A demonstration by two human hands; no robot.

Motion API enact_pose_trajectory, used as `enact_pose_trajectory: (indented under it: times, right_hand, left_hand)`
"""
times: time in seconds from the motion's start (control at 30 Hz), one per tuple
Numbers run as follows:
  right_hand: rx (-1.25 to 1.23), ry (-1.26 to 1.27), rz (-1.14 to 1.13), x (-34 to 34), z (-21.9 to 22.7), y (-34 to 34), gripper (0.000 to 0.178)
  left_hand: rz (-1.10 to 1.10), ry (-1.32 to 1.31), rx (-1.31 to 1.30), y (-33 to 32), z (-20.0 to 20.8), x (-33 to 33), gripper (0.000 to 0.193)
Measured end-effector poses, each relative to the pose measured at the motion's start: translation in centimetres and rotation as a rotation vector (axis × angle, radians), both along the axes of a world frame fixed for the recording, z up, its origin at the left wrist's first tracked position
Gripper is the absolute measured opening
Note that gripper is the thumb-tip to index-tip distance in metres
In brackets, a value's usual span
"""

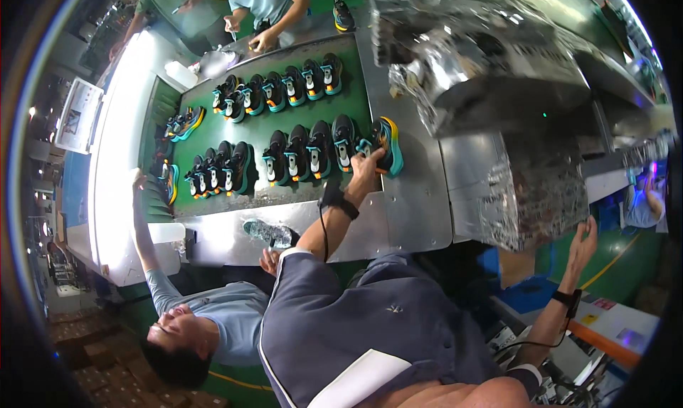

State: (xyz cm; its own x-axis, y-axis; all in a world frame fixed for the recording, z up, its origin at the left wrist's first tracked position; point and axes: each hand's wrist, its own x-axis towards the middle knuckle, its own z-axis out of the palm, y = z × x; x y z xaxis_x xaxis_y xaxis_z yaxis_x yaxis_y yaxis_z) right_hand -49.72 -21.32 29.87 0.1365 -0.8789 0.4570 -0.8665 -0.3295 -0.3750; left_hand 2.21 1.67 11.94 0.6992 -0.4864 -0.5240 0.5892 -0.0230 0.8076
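My left hand (366, 167) is closed on a black sneaker (389, 139) with a turquoise and orange sole, at the near right corner of a green conveyor belt (257, 132). The sneaker is tilted on its side, over the metal edge. Beside it to the left stand more black sneakers (320, 150) in a row. My right hand (584, 243) is far to the right, fingers stretched out and holding nothing, near the lower corner of a foil-wrapped machine housing (535, 194).
Farther up the belt stands another row of sneakers (293, 86). A co-worker (213, 312) reaches toward the belt from the left, near a loose clear-and-dark shoe-shaped piece (270, 233) on the metal ledge. Across the belt, another person (269, 9) handles something small. A sneaker (343, 14) stands at the far end.
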Motion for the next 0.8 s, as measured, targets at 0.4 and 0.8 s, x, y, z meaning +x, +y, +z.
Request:
enact_pose_trajectory:
  times: [0.4,0.8]
  right_hand:
    - [0.379,0.608,-0.187,-9.7,-4.3,-13.7,0.059]
    - [0.335,0.480,-0.281,-3.5,-5.3,-13.4,0.059]
  left_hand:
    - [0.015,-0.530,0.145,-14.3,-10.1,26.5,0.036]
    - [-0.028,-0.503,-0.015,-6.9,-9.5,5.6,0.035]
